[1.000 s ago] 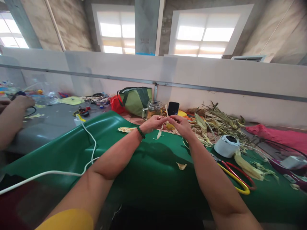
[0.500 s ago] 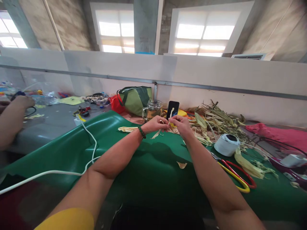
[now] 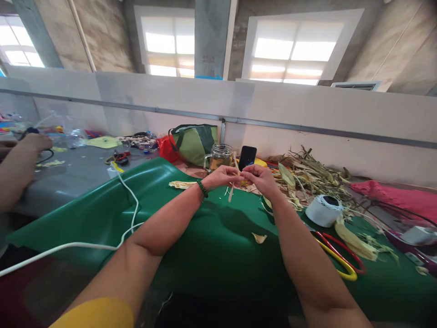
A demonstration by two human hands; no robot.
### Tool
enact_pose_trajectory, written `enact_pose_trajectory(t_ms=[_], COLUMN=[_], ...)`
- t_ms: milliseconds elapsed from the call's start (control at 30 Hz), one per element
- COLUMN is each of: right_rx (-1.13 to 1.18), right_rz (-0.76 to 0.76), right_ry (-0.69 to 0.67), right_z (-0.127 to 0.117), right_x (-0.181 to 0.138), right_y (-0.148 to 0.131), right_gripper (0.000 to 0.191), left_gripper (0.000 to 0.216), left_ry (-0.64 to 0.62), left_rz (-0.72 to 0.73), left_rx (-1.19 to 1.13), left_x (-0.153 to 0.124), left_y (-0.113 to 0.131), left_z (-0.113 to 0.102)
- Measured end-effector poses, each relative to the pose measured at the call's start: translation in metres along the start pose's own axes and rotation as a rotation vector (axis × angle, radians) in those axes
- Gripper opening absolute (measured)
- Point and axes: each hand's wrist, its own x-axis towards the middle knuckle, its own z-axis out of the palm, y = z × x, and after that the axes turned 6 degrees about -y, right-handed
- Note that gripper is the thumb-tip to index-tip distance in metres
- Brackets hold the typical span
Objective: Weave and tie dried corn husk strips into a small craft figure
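My left hand (image 3: 222,176), with a dark green bead bracelet at its wrist, is pinched on a narrow pale strip of corn husk (image 3: 231,193). One end of the strip stands above the fingers, and the other hangs below them. Close against it, my right hand (image 3: 262,179) is closed in a pinch at the same strip; the exact grip is hidden between the fingertips. Beside my left wrist lies a folded bundle of pale husk (image 3: 182,184) on the green mat (image 3: 205,241). A small husk scrap (image 3: 259,238) rests on the mat between my forearms.
Behind the hands stand a glass mug (image 3: 221,156), a phone (image 3: 247,157) and a green bag (image 3: 196,142). At right are a dried husk pile (image 3: 314,175), a thread spool (image 3: 323,210) and scissors (image 3: 341,255). A white cable (image 3: 68,247) crosses the left; another person's arm (image 3: 20,166) is beyond.
The husk strip has turned: its end, earlier upright in front of the phone, now stands left of it, with a straight tail hanging below. Both hands have drawn together at the fingertips.
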Motion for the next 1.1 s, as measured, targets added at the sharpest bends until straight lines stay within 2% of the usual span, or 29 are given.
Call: enact_pose_trajectory(t_ms=[133,233,367,467,567,633,700,767,833,967,1100], right_rx=[-0.080,-0.057,0.069,0.164,0.180,0.149,0.116,0.108,0.148,0.372,0.578], right_rz=[-0.115,-0.147,-0.072,0.103,0.335,0.400,0.363,0.313,0.325,0.395,0.352], right_ry=[0.031,0.108,0.164,0.185,0.057,-0.081,-0.142,-0.145,-0.151,-0.192,-0.212], right_z=[0.001,-0.003,-0.013,-0.017,-0.014,-0.007,0.004,0.013,0.020,0.025,0.022], right_x=[-0.001,0.001,0.004,0.006,0.004,0.001,-0.001,-0.003,-0.003,-0.001,0.003], right_y=[0.000,0.001,0.005,0.005,0.001,-0.002,-0.004,-0.003,0.000,0.006,0.007], right_gripper=[0.037,0.037,0.048,0.051,0.059,0.062,0.053,0.041,0.033,0.031,0.032], left_gripper=[0.041,0.043,0.041,0.036,0.037,0.041,0.041,0.037,0.035,0.036,0.033], left_ry=[0.006,0.016,0.025,0.130,0.227,0.221,0.204,0.201,0.194,0.179,0.289], left_rz=[-0.004,-0.011,-0.048,-0.077,-0.071,-0.079,-0.063,-0.025,0.013,0.047,0.024], left_rx=[-0.001,-0.067,-0.122,-0.159,-0.230,-0.247,-0.224,-0.205,-0.216,-0.298,-0.361], left_x=[0.001,0.002,0.003,0.003,0.004,0.005,0.005,0.006,0.007,0.006,0.004], left_y=[-0.001,-0.001,0.000,0.002,0.003,0.002,0.001,-0.001,-0.003,-0.004,0.000], left_z=[-0.002,-0.003,-0.006,-0.009,-0.011,-0.011,-0.010,-0.010,-0.009,-0.007,-0.009])
